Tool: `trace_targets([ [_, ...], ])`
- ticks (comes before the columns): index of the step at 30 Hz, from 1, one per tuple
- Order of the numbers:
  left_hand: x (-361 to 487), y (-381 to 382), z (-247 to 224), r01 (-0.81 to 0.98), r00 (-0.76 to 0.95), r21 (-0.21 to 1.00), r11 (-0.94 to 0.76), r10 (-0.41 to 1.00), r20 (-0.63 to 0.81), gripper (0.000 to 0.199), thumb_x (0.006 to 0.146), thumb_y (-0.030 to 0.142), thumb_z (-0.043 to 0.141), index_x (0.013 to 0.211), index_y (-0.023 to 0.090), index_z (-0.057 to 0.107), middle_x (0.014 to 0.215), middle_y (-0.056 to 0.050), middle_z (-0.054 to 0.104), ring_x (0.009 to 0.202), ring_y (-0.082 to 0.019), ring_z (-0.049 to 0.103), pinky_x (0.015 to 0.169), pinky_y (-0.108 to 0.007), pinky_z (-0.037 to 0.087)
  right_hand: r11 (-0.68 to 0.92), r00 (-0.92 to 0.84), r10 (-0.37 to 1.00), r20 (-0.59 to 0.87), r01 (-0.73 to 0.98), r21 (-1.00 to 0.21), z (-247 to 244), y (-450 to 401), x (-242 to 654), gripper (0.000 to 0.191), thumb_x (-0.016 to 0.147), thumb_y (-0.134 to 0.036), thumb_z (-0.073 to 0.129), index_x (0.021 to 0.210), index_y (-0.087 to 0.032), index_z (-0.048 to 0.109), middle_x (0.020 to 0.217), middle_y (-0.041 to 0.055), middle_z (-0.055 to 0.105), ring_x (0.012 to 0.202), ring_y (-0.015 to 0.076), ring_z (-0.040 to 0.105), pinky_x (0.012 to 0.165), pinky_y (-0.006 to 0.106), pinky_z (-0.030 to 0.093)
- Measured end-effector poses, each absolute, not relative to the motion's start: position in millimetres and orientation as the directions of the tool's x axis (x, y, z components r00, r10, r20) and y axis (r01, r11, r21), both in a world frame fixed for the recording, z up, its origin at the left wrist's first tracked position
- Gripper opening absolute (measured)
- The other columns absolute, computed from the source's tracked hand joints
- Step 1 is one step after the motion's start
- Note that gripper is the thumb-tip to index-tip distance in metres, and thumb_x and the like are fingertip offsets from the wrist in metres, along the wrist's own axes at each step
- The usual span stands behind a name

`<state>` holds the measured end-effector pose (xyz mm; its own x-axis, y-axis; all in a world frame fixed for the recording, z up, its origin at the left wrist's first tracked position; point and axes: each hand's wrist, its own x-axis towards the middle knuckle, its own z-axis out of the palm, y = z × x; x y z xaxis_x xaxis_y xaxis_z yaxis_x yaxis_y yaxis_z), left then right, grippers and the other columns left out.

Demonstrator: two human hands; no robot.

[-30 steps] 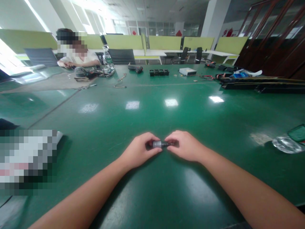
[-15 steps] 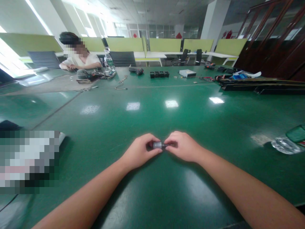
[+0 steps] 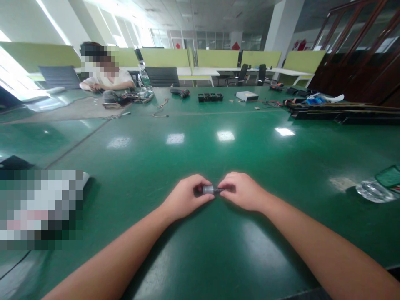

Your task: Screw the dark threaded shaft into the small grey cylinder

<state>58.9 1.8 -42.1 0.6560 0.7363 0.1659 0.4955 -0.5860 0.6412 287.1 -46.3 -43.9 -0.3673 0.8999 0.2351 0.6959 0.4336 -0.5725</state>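
A small silver-grey cylinder (image 3: 208, 190) with a thin dark end lies sideways between my two hands, low over the green table (image 3: 200, 154). My left hand (image 3: 187, 196) is closed round the cylinder's left part, thumb below and fingers above. The dark, narrow right end is pinched between the thumb and fingers of my right hand (image 3: 242, 191). Fingers hide both ends in part, so the exact shape of the object cannot be made out.
A pixelated box-like object (image 3: 46, 204) lies at the left. A glass ashtray (image 3: 375, 191) is at the right. Farther back are a black block (image 3: 210, 97), a white box (image 3: 247, 96), dark bars (image 3: 343, 114), a bottle (image 3: 144, 78) and a seated person (image 3: 108, 77).
The whole view has shifted slightly, with things appearing a little farther right. Both hands keep their hold on the cylinder, with hardly any other change.
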Motion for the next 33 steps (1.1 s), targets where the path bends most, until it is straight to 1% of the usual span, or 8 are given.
trace_targets([
  [7, 58.3, 1.5, -41.8, 0.484, 0.662, 0.644, -0.593, 0.729, 0.173, 0.023, 0.082, 0.036, 0.072, 0.099, 0.02, 0.07, 0.088, -0.002, 0.069, 0.079, -0.018, 0.063, 0.071, -0.028, 0.05, 0.427, -0.368, 0.902, 0.225, 0.697, -0.576, -43.5, -46.1, 289.6, 0.012, 0.084, -0.02, 0.068, 0.093, -0.019, 0.076, 0.088, 0.0042, 0.072, 0.084, 0.017, 0.061, 0.077, 0.029, 0.046],
  [24, 58.0, 0.9, -41.1, 0.486, 0.661, 0.646, -0.588, 0.731, 0.168, 0.022, 0.082, 0.035, 0.073, 0.097, 0.02, 0.07, 0.087, -0.002, 0.068, 0.078, -0.017, 0.062, 0.071, -0.028, 0.049, 0.42, -0.372, 0.905, 0.206, 0.703, -0.574, -41.5, -47.2, 292.0, 0.011, 0.085, -0.02, 0.068, 0.092, -0.019, 0.076, 0.087, 0.0042, 0.071, 0.084, 0.0165, 0.061, 0.077, 0.029, 0.045],
  [33, 57.7, 0.7, -40.7, 0.482, 0.663, 0.651, -0.587, 0.729, 0.167, 0.024, 0.082, 0.038, 0.073, 0.097, 0.02, 0.07, 0.087, -0.002, 0.068, 0.077, -0.017, 0.063, 0.07, -0.028, 0.049, 0.417, -0.37, 0.906, 0.203, 0.712, -0.565, -40.3, -48.4, 295.3, 0.01, 0.084, -0.019, 0.068, 0.091, -0.019, 0.075, 0.087, 0.0041, 0.071, 0.082, 0.0164, 0.061, 0.075, 0.028, 0.045],
])
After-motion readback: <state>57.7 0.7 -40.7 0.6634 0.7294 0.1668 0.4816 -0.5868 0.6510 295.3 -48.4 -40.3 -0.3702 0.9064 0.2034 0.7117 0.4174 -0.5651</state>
